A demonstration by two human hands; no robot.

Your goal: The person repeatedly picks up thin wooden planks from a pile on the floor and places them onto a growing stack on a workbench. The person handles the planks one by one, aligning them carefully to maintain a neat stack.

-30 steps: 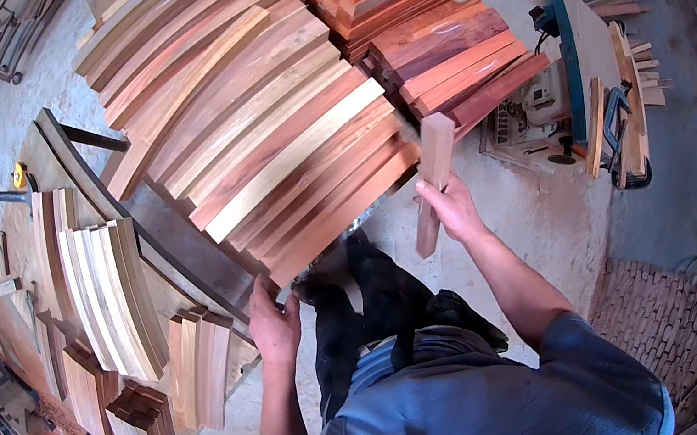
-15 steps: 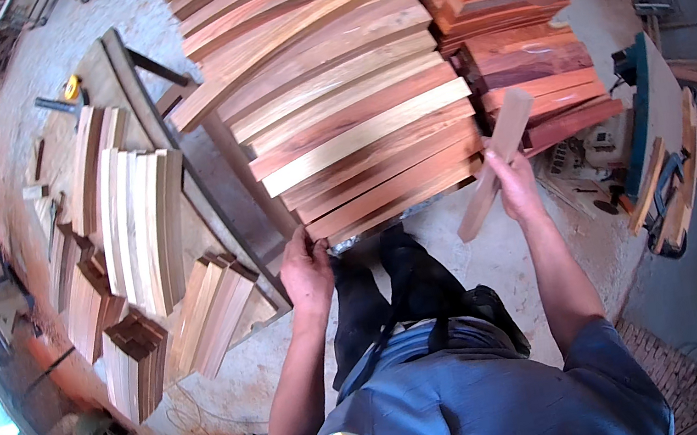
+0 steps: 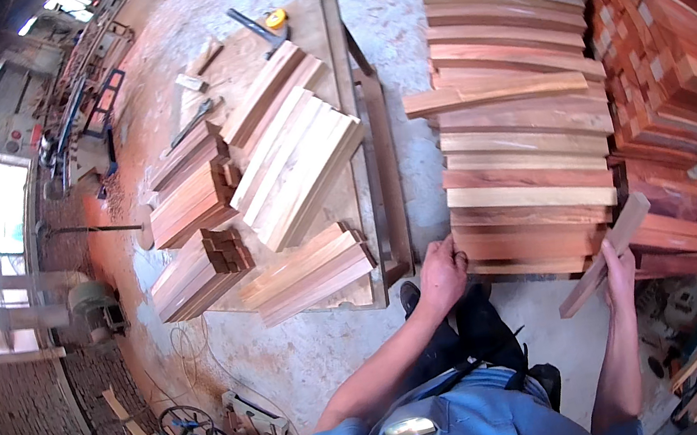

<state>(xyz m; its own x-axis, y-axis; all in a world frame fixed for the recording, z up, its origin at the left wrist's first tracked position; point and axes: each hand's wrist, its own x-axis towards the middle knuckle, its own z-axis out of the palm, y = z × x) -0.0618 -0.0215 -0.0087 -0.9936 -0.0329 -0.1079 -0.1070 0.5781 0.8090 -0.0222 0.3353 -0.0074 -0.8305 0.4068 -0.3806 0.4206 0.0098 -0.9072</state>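
Note:
My right hand (image 3: 619,270) is closed around a short, straight wooden block (image 3: 586,285), held slantwise by the near right corner of a stack of curved wooden pieces (image 3: 527,172). At the stack's near left corner, my left hand (image 3: 443,277) has its fingers curled against the ends of the nearest pieces. Whether anything sits within those fingers is hidden. The stack is laid in rows of pale and reddish wood. Across its top, overhanging the left side, lies a loose pale piece (image 3: 494,92).
Left of me stands a low worktable (image 3: 337,61) with bundles of curved wood (image 3: 302,165), a yellow tape measure (image 3: 276,19) and a hand tool (image 3: 196,121). Taller piles of reddish wood (image 3: 662,41) rise at the right. A machine with a handwheel (image 3: 188,427) is at the lower left.
My view has swung left, so the stack and both hands now appear farther right. Each hand keeps its place at the stack's near corners, the right still holding the wooden block.

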